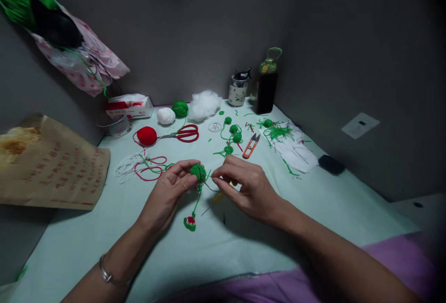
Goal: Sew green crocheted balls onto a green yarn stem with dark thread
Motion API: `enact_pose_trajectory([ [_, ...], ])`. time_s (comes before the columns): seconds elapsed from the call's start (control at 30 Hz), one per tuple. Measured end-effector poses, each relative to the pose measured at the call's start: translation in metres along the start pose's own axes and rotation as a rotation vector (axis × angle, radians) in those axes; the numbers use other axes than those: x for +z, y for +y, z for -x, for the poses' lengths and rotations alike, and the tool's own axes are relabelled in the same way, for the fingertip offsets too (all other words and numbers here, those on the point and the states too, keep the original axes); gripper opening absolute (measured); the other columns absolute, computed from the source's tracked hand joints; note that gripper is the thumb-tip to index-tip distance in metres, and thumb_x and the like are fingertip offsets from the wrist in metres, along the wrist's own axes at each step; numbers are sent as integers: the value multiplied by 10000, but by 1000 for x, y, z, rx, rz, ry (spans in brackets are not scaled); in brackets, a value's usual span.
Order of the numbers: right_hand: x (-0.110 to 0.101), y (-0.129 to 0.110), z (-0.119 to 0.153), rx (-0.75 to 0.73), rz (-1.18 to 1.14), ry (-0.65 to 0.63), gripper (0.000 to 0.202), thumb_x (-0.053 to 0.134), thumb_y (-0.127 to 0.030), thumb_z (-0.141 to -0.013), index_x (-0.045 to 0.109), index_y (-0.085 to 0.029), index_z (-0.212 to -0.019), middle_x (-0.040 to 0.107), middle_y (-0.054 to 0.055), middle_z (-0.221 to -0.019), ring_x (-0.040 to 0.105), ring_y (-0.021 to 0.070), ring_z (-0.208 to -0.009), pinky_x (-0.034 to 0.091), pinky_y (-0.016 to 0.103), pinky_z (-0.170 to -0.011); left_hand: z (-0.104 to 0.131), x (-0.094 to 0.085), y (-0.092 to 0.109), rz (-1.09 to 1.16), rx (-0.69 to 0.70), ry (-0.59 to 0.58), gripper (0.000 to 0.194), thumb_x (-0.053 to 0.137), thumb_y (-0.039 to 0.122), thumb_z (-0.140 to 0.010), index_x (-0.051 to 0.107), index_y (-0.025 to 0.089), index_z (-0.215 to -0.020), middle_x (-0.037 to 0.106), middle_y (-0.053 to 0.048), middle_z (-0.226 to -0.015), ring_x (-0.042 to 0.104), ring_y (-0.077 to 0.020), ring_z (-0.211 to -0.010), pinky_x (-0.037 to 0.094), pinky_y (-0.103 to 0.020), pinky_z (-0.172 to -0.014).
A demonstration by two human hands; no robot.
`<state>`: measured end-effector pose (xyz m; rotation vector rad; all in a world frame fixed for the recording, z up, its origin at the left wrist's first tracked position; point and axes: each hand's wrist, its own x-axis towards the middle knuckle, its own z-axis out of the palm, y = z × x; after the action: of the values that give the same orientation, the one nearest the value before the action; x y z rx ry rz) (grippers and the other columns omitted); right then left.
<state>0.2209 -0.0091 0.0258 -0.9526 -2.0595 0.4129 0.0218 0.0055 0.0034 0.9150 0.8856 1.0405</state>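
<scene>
My left hand [167,194] is closed around a small green crocheted ball [198,172], thumb and fingertips pressing its sides. From it a green yarn strand hangs down to a crocheted watermelon-slice piece [190,222] in red, white and green. Just right of the ball, the fingertips of my right hand [244,184] are pinched together. A thin dark thread [210,187] curves between the ball and these fingers; whether a needle is in the pinch I cannot tell. Partly hidden beneath the right hand lies a yellow-handled crochet hook [219,197].
Behind my hands lie red-handled scissors [188,133], orange thread snips [251,146], a red yarn ball [147,135], white stuffing [205,105] and several green crocheted balls [237,136]. A paper bag [69,168] stands left; a bottle [267,87] stands at the back.
</scene>
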Motion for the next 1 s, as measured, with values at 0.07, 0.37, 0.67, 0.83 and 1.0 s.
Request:
enact_pose_trajectory([
  [0.07,0,0,0,9,-1,1,140,537,-142,-925,654,-147,-849,559,26,-736,518,127,-659,413,267,-599,0,0,0,0,2,3,330,815,241,-743,714,198,-1055,714,-24,-958,639,-139,-840,483,-239,-796],
  [0.37,-1,-1,-1,31,9,-31,144,537,-133,-914,657,-144,-834,557,26,-727,513,125,-650,406,267,-590,-2,-3,-3,-69,59,15,312,816,251,-740,716,201,-1032,703,-21,-953,622,-150,-859,465,-240,-788],
  [0.67,-2,-2,0,16,-1,-7,145,531,-129,-917,646,-155,-834,551,22,-720,503,122,-640,386,256,-569,-1,-5,-2,-113,98,13,293,805,248,-752,717,223,-1031,695,-15,-963,609,-149,-855,464,-240,-770],
  [0.83,-1,-1,0,18,9,-15,139,536,-133,-918,646,-161,-837,553,20,-721,504,123,-642,390,254,-574,-1,-6,-1,-125,94,19,298,804,250,-751,715,223,-1034,700,-16,-962,613,-155,-859,464,-243,-766],
  [1.0,-2,-2,-1,26,6,-31,139,542,-134,-919,657,-147,-843,555,25,-729,514,124,-652,397,256,-580,-1,-6,-2,-134,85,14,299,802,247,-756,710,229,-1039,705,-9,-958,615,-146,-856,463,-237,-766],
])
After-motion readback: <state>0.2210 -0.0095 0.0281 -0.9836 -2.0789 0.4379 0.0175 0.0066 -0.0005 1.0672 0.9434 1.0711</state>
